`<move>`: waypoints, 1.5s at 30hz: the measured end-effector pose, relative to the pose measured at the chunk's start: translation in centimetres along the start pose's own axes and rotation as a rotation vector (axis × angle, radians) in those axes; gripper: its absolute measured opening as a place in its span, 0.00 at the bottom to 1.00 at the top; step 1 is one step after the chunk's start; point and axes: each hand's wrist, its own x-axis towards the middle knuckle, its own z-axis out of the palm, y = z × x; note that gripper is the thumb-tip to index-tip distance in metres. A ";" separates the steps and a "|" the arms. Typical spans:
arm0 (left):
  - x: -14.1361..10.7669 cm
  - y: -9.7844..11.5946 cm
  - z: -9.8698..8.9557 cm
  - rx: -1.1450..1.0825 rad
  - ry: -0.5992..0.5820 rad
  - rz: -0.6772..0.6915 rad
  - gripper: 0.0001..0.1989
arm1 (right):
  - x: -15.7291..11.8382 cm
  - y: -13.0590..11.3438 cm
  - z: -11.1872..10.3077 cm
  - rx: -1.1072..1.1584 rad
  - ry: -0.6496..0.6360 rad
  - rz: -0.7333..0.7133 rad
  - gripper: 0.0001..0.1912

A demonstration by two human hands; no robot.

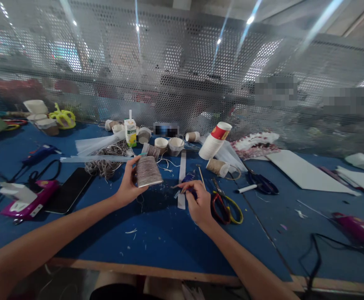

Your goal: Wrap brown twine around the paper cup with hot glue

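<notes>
My left hand (129,184) is closed round a cup wrapped in grey-brown cord (149,171), held tilted above the table with its pale rim facing down. My right hand (199,201) is closed in a pinch to the right of the cup. A small thin piece shows at its fingertips, too small to name. Below and behind those fingers lies a white strip (182,166). Red-and-yellow-handled scissors (227,208) rest just right of my right hand. A tangle of grey-brown cord (106,158) lies behind my left hand.
Stacked paper cups (212,145) lean at the back, near a drink carton (131,133) with a straw. A black phone (71,191) and purple power strip (31,200) lie left. Dark blue scissors (264,183) and white board (310,173) are right. A perforated metal screen (182,62) stands behind.
</notes>
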 end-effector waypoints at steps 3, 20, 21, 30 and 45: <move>0.1 -0.1 0.1 -0.023 -0.019 -0.019 0.37 | -0.1 -0.6 -0.2 -0.081 -0.007 -0.136 0.15; 0.0 0.0 1.3 -0.116 0.028 -0.165 0.35 | -0.5 -1.6 0.8 -0.252 -0.466 -0.348 0.18; 0.1 -0.1 1.3 -0.126 0.047 -0.177 0.36 | -0.5 -1.5 0.9 -0.253 -0.469 -0.340 0.17; 0.2 -0.1 1.2 -0.209 -0.073 -0.211 0.41 | -0.6 -0.9 1.1 0.063 -0.242 -0.168 0.15; -0.6 0.5 0.9 -0.005 -0.425 0.027 0.43 | -0.3 0.0 1.3 0.153 -0.297 -0.125 0.20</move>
